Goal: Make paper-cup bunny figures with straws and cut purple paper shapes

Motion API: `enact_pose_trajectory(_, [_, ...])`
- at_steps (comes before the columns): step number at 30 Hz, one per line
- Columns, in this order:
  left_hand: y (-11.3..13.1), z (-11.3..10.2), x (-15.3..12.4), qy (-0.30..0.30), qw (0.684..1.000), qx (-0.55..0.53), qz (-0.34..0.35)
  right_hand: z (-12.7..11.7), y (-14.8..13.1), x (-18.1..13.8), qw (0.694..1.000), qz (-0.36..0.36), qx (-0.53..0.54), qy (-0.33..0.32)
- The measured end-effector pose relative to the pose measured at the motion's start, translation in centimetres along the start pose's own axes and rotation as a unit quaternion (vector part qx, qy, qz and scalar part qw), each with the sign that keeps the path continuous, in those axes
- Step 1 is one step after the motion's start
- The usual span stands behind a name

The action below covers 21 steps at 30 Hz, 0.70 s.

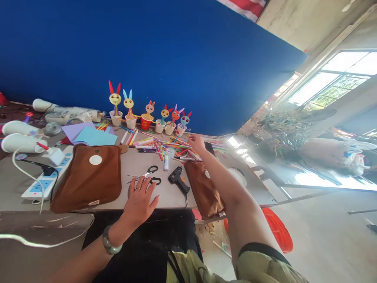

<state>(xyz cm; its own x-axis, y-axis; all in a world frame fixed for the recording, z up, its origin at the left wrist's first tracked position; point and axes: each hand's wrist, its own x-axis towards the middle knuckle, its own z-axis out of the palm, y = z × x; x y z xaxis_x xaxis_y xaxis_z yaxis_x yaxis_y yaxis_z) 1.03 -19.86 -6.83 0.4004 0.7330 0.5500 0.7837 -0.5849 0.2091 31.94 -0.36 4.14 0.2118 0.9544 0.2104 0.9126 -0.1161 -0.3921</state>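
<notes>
My left hand [141,201] rests palm down on the table with its fingers spread, holding nothing. Its fingertips lie beside black-handled scissors [153,175]. My right arm stretches forward, and my right hand [196,144] is over the pile of colourful thin sticks [176,146]. Its fingers are bent together; whatever they may hold is too small to make out. Just left of it stands a paper cup [180,130] bearing a blue rabbit-like figure [185,120] with red ears. A black glue gun [179,181] lies between my arms, near a small white tube [166,162].
More cups with rabbit figures [129,103] line the blue panel [147,47]. Brown pouches lie left [100,179] and right [203,188]. A power strip [48,179], coloured paper [94,136] and stacked white cups [23,142] are at left. An orange-red basin [277,230] is below the table.
</notes>
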Motion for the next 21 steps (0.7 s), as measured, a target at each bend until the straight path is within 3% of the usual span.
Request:
enact_pose_trajectory(8, [0.6,-0.8,0.3,0.001,1.000,0.009,0.003,2.5,0.1,7.1,0.999,0.018,-0.049,0.004])
enact_pose_trajectory(21, [1.0,-1.4,0.7,-0.003,1.000,-0.010,-0.003,5.1,-0.2,9.6,0.996,-0.007,-0.089,-0.014])
